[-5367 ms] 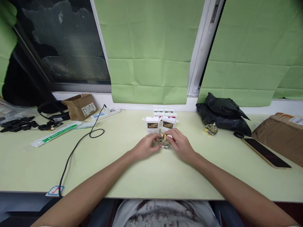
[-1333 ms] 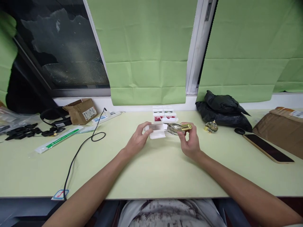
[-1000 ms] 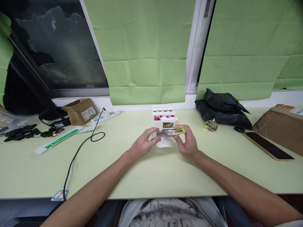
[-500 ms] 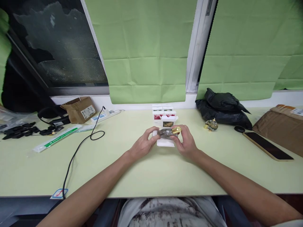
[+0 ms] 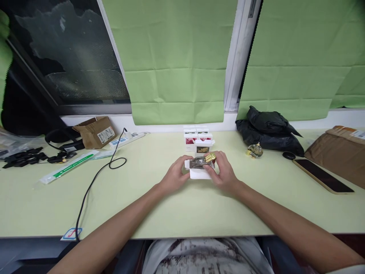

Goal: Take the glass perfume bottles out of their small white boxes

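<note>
A white box with a dark, gold-flowered picture (image 5: 202, 149) stands upright near the middle of the desk (image 5: 182, 213) and serves as the landmark here. Just in front of it, on the person's side, is a glass bottle (image 5: 197, 163) with a gold cap (image 5: 210, 157), tilted so that the cap points right. The bottle lies over a white carton (image 5: 200, 174) whose flaps stand out toward the person; how far it sits inside is hard to make out behind the fingers.

In front and to the left of the picture box, the left hand (image 5: 176, 175) grips the carton's left end. In front and to the right, the right hand (image 5: 224, 171) has its thumb and fingers closed around the bottle near the cap.

Behind the picture box, white boxes with red pictures (image 5: 190, 141) stand in close rows. Well to its right are a second bottle (image 5: 256, 150) with gold trim, a black plastic bag (image 5: 268, 131) behind that, and, farther right, a phone (image 5: 322, 176). Well to its left are a power strip (image 5: 127, 140) and a small brown cardboard box (image 5: 97, 133).
</note>
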Available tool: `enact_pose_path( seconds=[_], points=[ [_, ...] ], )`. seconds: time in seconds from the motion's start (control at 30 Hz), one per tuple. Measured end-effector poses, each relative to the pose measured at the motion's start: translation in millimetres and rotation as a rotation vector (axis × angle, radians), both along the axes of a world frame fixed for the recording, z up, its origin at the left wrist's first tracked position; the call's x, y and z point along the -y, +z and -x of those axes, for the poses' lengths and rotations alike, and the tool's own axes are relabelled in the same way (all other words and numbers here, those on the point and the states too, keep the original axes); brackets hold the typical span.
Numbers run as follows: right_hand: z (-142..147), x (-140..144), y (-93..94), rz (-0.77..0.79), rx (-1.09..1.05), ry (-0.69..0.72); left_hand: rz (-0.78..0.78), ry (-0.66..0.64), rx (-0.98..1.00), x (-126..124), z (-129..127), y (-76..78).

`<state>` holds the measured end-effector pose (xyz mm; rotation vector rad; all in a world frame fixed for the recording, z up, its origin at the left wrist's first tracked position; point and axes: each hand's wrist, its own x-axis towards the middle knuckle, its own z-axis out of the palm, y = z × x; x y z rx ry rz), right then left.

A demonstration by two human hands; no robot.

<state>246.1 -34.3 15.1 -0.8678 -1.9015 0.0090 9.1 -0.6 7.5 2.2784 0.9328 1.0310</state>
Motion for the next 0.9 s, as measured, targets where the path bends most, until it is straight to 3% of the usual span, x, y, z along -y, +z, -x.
enact_pose_path(
  seconds=[0.57, 0.9],
  points=[
    [3.3, 2.4, 0.5, 0.011, -0.013, 0.064, -0.043, -0.035, 0.028, 8.1, -4.3, 3.8],
    [4.5, 2.8, 1.8, 0.004, -0.010, 0.054, 0.040, -0.026, 0.100, 12.1, -7.6, 6.7]
  ],
)
